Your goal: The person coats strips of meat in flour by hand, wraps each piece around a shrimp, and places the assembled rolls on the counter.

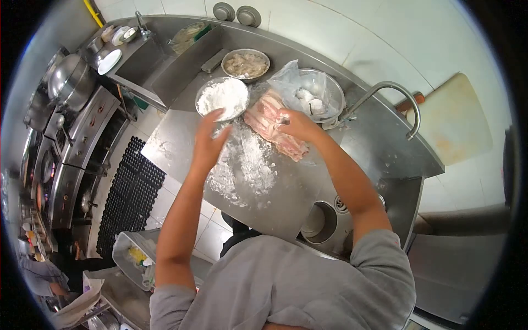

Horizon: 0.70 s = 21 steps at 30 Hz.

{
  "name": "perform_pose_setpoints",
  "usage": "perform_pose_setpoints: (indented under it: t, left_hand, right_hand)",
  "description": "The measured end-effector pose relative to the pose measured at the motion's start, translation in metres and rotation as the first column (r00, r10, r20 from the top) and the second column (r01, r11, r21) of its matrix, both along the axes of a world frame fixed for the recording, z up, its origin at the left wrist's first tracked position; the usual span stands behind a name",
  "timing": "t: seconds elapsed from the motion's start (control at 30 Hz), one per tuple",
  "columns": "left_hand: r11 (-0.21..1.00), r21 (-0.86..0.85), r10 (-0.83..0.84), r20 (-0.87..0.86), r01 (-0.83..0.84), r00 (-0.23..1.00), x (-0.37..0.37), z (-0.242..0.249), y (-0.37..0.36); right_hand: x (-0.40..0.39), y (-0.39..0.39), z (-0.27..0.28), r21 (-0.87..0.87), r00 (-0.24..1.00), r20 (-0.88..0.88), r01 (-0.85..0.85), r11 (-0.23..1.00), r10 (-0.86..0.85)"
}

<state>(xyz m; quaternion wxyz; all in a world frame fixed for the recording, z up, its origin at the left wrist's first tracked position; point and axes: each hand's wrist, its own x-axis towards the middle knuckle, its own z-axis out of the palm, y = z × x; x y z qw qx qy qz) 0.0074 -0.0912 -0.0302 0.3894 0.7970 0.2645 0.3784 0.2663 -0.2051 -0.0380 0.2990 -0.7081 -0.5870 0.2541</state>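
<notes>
A bowl of white flour [222, 98] stands on the steel counter. My left hand [210, 140] is at its near rim with thumb and fingers apart, holding nothing. To the right of the bowl lies a slab of raw streaky meat [269, 118], like pork belly strips. My right hand [300, 125] is over the slab's right edge, fingers curled and pinched on the meat. Loose flour [256, 168] is spread on the counter below the bowl and the meat.
Behind the flour stands a bowl of pale pieces [246, 64]. A metal bowl holding a plastic bag [313, 91] is at the back right, beside a curved faucet [393, 85]. A cutting board [454, 118] leans on the wall. A stove [82, 148] stands left; a person's sleeve [41, 275] shows lower left.
</notes>
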Motion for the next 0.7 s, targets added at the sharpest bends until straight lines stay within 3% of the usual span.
perform_pose_setpoints:
  t: [0.1, 0.2, 0.3, 0.43, 0.53, 0.63, 0.67, 0.7]
  left_hand:
    - [0.842, -0.409, -0.39, -0.014, 0.351, 0.921, 0.048, 0.011, -0.009]
    - [0.734, -0.458, -0.569, -0.011, 0.502, 0.822, 0.078, 0.011, -0.018]
    - [0.792, -0.388, -0.587, -0.271, 0.472, 0.763, 0.086, 0.032, -0.027]
    - [0.873, -0.192, -0.487, -0.293, 0.449, 0.823, 0.094, 0.036, -0.028]
    - [0.891, -0.008, -0.425, -0.361, 0.453, 0.83, 0.094, 0.048, -0.025]
    - [0.884, 0.032, -0.413, -0.415, 0.467, 0.811, 0.092, 0.058, -0.019]
    - [0.88, 0.046, -0.411, -0.426, 0.473, 0.806, 0.092, 0.055, -0.014]
    - [0.876, 0.06, -0.407, -0.439, 0.478, 0.801, 0.091, 0.05, -0.007]
  right_hand:
    - [-0.001, -0.01, 0.012, -0.005, 0.999, -0.049, 0.022, 1.0, -0.022]
    - [-0.005, -0.023, 0.026, 0.003, 0.995, -0.092, 0.03, 1.0, -0.029]
    - [-0.007, -0.034, 0.036, 0.01, 0.981, -0.179, 0.073, 0.997, -0.07]
    - [-0.007, -0.039, 0.035, 0.054, 0.975, -0.203, 0.105, 0.993, -0.092]
    - [-0.009, -0.04, 0.026, 0.126, 0.908, -0.411, 0.147, 0.981, -0.084]
    - [-0.002, -0.037, -0.02, 0.237, 0.82, -0.571, 0.107, 0.966, 0.049]
    - [-0.001, -0.04, -0.038, 0.277, 0.957, -0.288, 0.078, 0.958, 0.006]
    - [-0.001, -0.047, -0.056, 0.311, 0.999, 0.021, 0.035, 0.95, -0.044]
